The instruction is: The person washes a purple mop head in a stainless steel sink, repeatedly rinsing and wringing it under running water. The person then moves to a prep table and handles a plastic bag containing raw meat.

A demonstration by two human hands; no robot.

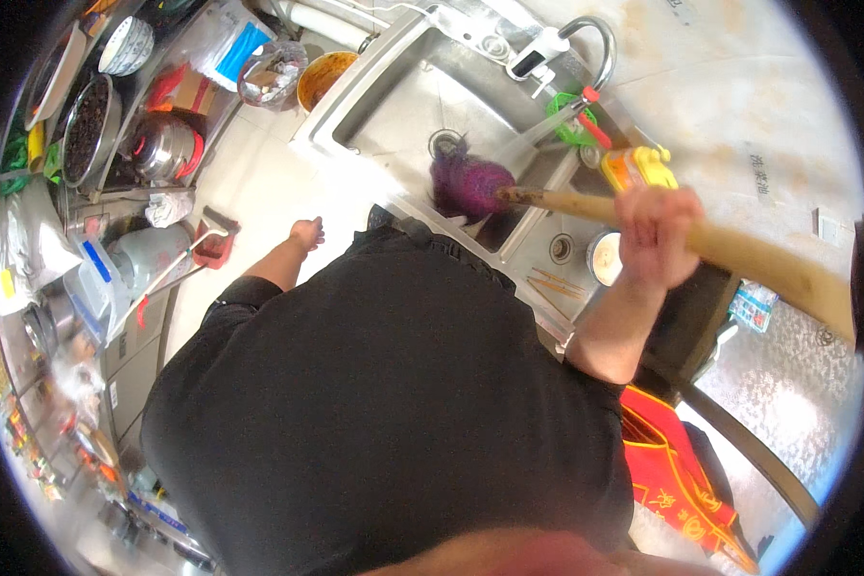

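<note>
My right hand (659, 234) is closed around the thick wooden handle (756, 263) of a mop, raised to the right of my body. The purple mop head (475, 183) rests in the large basin of a stainless steel sink (396, 101), beside the drain. From the red-tipped faucet spout (590, 94), a pale streak like running water slants toward the mop head. My left hand (307, 235) hangs low over the light floor, holding nothing, its fingers loosely bent and slightly apart.
A smaller basin holds wooden chopsticks (556, 283) and a white bowl (606, 258). A yellow bottle (641, 169) and green basket (572, 119) stand by the faucet. Shelves at left carry a steel pot (162, 146); a dustpan (216, 241) is on the floor. A red apron (673, 468) hangs at right.
</note>
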